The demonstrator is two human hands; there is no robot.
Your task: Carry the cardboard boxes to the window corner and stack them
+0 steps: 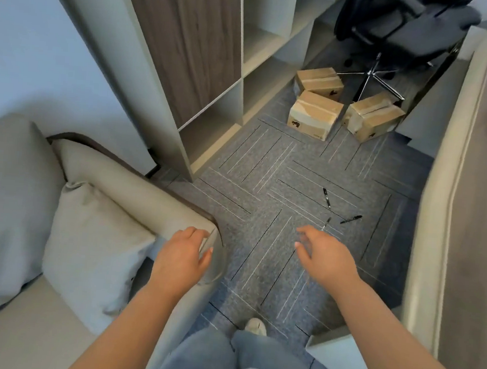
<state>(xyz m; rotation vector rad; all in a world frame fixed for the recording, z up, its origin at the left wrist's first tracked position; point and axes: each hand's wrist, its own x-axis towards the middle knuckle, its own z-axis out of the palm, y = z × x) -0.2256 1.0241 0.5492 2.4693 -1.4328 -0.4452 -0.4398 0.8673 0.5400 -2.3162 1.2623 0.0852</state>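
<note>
While both hands hold nothing, the task looks barely begun: three cardboard boxes (315, 114) lie unstacked on the carpet (265, 186) in the upper right-centre, beside the office chair (409, 28), and no window shows. The left hand (181, 255), fingers loosely curled, hangs at the sofa arm (148, 194); the right hand (326, 260) is spread and relaxed at lower centre. The boxes carry small dark prints — too small to read.

Office chair (409, 28) top beyond the upper edge; nearest box (315, 114) print illegibly small.
</note>
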